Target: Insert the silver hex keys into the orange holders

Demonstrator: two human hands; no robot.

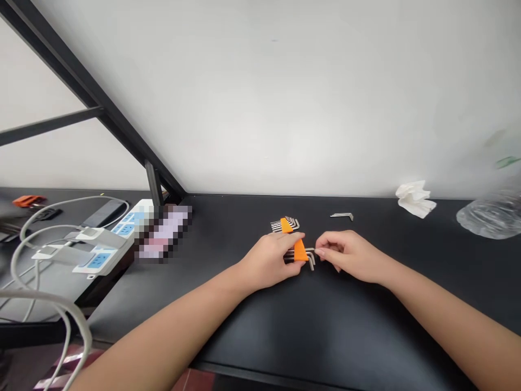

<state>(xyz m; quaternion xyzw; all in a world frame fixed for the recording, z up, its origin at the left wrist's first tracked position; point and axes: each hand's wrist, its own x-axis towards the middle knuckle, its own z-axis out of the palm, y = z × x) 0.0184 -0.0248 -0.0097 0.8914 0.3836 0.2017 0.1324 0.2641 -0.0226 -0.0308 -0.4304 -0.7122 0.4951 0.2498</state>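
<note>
My left hand (271, 260) is closed around an orange hex key holder (300, 250), with fingers across it and the thumb at its near end. Several L-shaped silver hex keys sit in the holder, their bent ends pointing right. Beyond my fingers another orange section (287, 225) carries more hex keys (277, 226); whether it joins the held part is hidden. My right hand (348, 255) pinches the short end of a hex key (310, 250) at the holder's right side. Farther back, loose hex keys (342, 215) lie on the black table (285, 331).
A crumpled white tissue (415, 200) and a clear plastic bag (490, 217) lie at the back right. On the left are a white power strip (101, 259), looping white cables (77, 309), a pixelated object (165, 233) and a black metal frame (122, 136). A pale wall (285, 108) rises behind the table.
</note>
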